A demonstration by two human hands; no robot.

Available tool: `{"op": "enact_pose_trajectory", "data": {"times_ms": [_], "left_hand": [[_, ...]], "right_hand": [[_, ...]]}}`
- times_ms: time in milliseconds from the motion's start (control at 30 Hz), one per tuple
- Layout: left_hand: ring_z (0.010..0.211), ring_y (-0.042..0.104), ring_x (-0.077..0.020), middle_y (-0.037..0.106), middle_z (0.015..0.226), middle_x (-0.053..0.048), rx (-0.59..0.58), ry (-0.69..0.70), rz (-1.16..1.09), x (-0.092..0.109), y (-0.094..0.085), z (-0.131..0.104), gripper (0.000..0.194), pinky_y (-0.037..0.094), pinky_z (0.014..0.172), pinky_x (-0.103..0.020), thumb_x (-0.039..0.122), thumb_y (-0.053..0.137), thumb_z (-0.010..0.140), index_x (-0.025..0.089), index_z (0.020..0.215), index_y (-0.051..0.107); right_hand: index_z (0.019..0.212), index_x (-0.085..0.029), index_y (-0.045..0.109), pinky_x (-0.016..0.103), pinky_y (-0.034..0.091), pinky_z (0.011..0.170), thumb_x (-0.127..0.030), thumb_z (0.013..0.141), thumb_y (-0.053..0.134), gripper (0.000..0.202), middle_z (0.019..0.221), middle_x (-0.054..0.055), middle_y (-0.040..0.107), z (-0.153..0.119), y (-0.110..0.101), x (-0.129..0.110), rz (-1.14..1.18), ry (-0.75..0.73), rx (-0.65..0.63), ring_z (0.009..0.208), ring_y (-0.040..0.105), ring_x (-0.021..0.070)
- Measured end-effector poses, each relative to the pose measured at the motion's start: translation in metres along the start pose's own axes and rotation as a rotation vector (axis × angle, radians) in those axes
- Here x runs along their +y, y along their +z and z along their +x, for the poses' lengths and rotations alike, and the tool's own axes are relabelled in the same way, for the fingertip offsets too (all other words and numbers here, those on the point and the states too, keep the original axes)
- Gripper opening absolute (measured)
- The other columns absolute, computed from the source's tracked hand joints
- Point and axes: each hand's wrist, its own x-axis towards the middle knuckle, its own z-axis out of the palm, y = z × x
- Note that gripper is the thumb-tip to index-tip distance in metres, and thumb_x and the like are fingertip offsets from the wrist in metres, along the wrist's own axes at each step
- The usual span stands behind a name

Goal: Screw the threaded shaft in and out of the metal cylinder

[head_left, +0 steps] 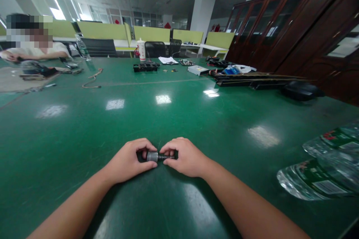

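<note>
A small metal part, with a grey cylindrical body and a thin dark ribbed shaft pointing right, lies level between my hands, low over the green table. My left hand has its thumb and fingers closed round the cylinder end. Around the shaft end, my right hand is curled, thumb below and fingers above. The far tip of the shaft reaches into the hollow of my right hand.
Clear plastic bottles lie at the right edge. Black strips, a dark bag-like object and a black part sit farther back. A person sits at the far left near a cord.
</note>
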Motion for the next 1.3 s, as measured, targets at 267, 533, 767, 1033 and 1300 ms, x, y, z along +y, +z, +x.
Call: {"op": "enact_pose_trajectory", "data": {"times_ms": [267, 533, 767, 1033, 1300], "left_hand": [[0.076, 0.059, -0.0158, 0.065, 0.086, -0.002, -0.02, 0.022, -0.021, 0.0008, -0.0012, 0.0013, 0.02, 0.046, 0.071, -0.026, 0.036, 0.063, 0.086, 0.02, 0.096, 0.068], [0.075, 0.059, -0.0159, 0.065, 0.083, -0.001, -0.008, 0.011, 0.009, -0.0001, -0.0002, 0.0007, 0.021, 0.045, 0.069, -0.026, 0.033, 0.069, 0.08, 0.019, 0.096, 0.068], [0.075, 0.06, -0.0163, 0.065, 0.082, -0.001, 0.004, 0.023, 0.017, 0.0003, 0.0005, 0.0003, 0.019, 0.045, 0.069, -0.026, 0.033, 0.07, 0.08, 0.019, 0.092, 0.068], [0.073, 0.06, -0.0159, 0.065, 0.08, -0.001, 0.017, 0.038, 0.03, 0.0015, -0.0001, 0.0008, 0.019, 0.046, 0.068, -0.025, 0.034, 0.07, 0.08, 0.019, 0.091, 0.069], [0.073, 0.059, -0.0158, 0.064, 0.08, -0.001, 0.015, 0.04, 0.032, 0.002, -0.0003, 0.0004, 0.019, 0.045, 0.068, -0.025, 0.034, 0.07, 0.08, 0.018, 0.091, 0.069]], "right_hand": [[0.09, -0.02, 0.072, 0.025, 0.042, 0.074, -0.015, 0.075, 0.072, 0.016, 0.079, -0.001, 0.069, 0.0003, 0.0013, -0.002, -0.052, -0.057, 0.017, 0.073, 0.059, 0.0115], [0.093, -0.02, 0.073, 0.028, 0.041, 0.08, -0.021, 0.079, 0.07, 0.014, 0.081, 0.0, 0.069, -0.0004, 0.0027, -0.003, -0.117, -0.08, -0.007, 0.078, 0.06, 0.0138], [0.092, -0.021, 0.073, 0.03, 0.039, 0.083, -0.024, 0.081, 0.069, 0.012, 0.083, 0.001, 0.07, -0.0003, 0.0048, -0.0053, -0.162, -0.088, -0.012, 0.082, 0.061, 0.0153], [0.091, -0.021, 0.073, 0.029, 0.039, 0.08, -0.023, 0.081, 0.069, 0.011, 0.081, 0.001, 0.071, 0.0008, 0.0046, -0.0036, -0.175, -0.104, -0.003, 0.079, 0.061, 0.0154], [0.093, -0.02, 0.074, 0.029, 0.04, 0.079, -0.023, 0.082, 0.067, 0.013, 0.083, 0.002, 0.072, 0.0003, 0.0021, -0.0025, -0.198, -0.156, -0.023, 0.082, 0.062, 0.0163]]}}
